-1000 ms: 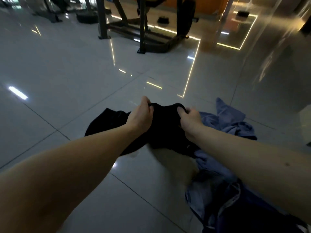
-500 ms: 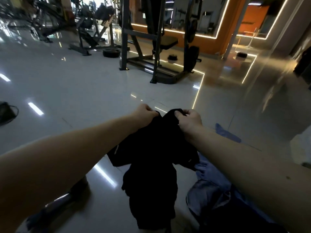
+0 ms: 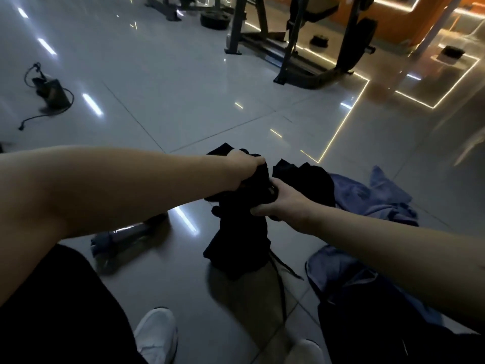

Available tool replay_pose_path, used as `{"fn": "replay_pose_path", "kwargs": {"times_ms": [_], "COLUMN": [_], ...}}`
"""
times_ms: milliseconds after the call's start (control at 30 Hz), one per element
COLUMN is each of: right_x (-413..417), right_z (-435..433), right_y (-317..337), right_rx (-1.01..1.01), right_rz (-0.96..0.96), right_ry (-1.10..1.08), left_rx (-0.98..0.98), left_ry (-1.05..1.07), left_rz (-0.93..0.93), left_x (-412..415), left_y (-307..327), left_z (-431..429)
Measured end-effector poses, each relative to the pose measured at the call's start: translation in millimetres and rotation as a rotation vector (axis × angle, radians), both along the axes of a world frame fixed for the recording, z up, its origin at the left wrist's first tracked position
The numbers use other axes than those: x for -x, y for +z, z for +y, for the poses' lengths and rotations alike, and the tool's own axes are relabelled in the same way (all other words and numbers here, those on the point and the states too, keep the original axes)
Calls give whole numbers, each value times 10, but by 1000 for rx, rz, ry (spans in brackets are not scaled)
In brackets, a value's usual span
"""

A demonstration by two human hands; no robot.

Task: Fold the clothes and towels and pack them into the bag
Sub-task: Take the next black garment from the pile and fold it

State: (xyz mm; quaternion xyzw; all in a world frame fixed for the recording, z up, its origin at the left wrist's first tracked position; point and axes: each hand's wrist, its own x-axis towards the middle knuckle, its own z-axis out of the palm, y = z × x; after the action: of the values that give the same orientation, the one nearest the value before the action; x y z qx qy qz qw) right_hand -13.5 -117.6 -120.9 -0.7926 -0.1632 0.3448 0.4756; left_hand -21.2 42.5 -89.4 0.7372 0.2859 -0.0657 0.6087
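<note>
A black garment (image 3: 238, 232) hangs bunched above the grey tiled floor, its lower part drooping toward my feet with a thin cord trailing down. My left hand (image 3: 245, 172) grips its upper edge from the left. My right hand (image 3: 282, 206) grips the cloth a little lower and to the right, fingers curled into the folds. A blue towel (image 3: 372, 195) lies crumpled on the floor behind and right of the garment. More blue cloth (image 3: 338, 271) lies heaped at the lower right, partly hidden under my right forearm.
My white shoes (image 3: 154, 334) stand at the bottom on the tiles. A dark small bag with a cable (image 3: 51, 91) lies far left. A black weight rack (image 3: 299, 48) stands at the back. A dumbbell (image 3: 123, 236) lies under my left forearm.
The black garment was lifted off the floor and now hangs from both hands. My hands moved closer together, the right hand dropping below the left. The view tilted down, bringing my shoes into sight.
</note>
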Motion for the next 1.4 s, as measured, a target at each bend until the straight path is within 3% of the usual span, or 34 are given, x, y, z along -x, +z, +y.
{"fn": "replay_pose_path", "kwargs": {"times_ms": [67, 167, 267, 433, 633, 800, 967, 1167, 1300, 1400], "right_x": [31, -57, -183, -371, -485, -561, -549, -611, -570, -505], "right_z": [42, 54, 5, -35, -30, 20, 96, 41, -55, -124], "right_y": [-1, 10, 37, 45, 49, 69, 107, 212, 128, -27], "right_rx": [78, 75, 38, 22, -168, -281, -298, -310, -152, 30], "right_rz": [-152, -150, -89, -43, 181, 316, 362, 224, 159, 108], "right_ry": [-51, -197, -288, -463, -834, -957, -867, -740, -635, -489], "left_rx": [75, 72, -14, -182, -453, -671, -817, -759, -642, -730], "left_ry": [27, -22, -188, -456, -606, -647, -567, -463, -360, -320], "left_rz": [-15, -93, -193, -184, -245, -357, -355, -282, -271, -400], "left_x": [-22, -53, -46, 12, 76, 110, 23, -44, -94, -126], "left_y": [16, 18, -11, -111, -232, -223, -289, -228, -154, -144], "left_z": [13, -5, -39, -66, -109, -211, -143, 51, 118, 111]}}
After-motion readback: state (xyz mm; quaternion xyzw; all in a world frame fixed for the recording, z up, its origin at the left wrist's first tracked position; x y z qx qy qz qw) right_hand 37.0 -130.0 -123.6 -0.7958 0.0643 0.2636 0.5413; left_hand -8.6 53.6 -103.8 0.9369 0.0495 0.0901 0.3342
